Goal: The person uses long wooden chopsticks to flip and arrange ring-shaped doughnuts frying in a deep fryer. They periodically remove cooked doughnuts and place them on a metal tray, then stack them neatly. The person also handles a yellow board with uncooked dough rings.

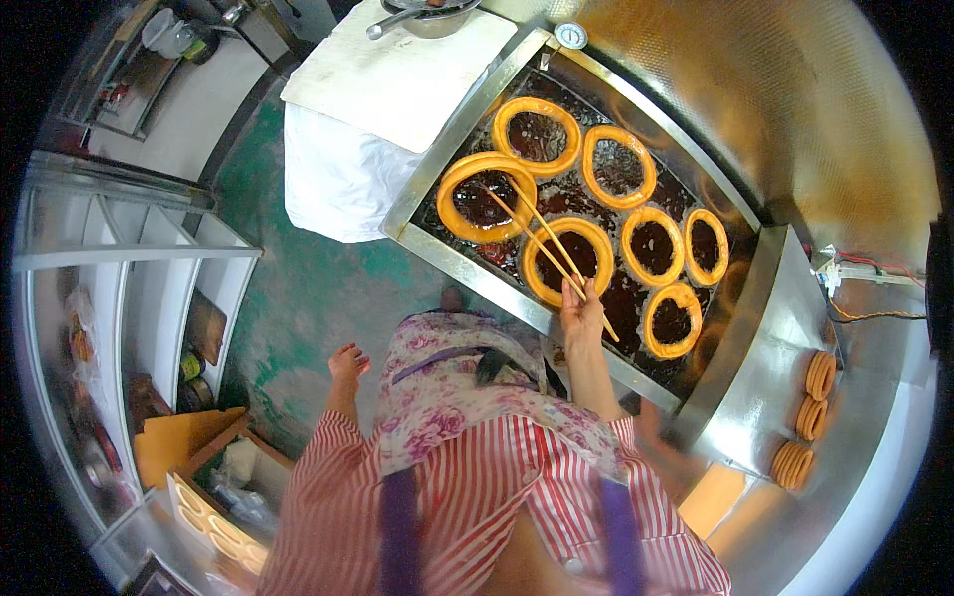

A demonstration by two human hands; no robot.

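R hand (582, 314) fingers pinch long tan wooden chopsticks (551, 239), tips by golden round dough ring (447, 205), upper ctr of frame, in silver steel fryer (454, 268); L hand (348, 364) relaxed, empty. Prob. best: nudge gently, w/o splashing.

Looks like commercial frying kitchen to us, not home setup. We spot wide metal fryer (457, 149) of dark oil (628, 303), golden dough rings (673, 350) floating, dial thermometer (570, 36) at corner, shiny metal splash wall (785, 89) behind. Stacked rings (793, 464) on metal surface (755, 348). We also see white shelving (156, 328), worn green floor (298, 288), floral apron (437, 427).
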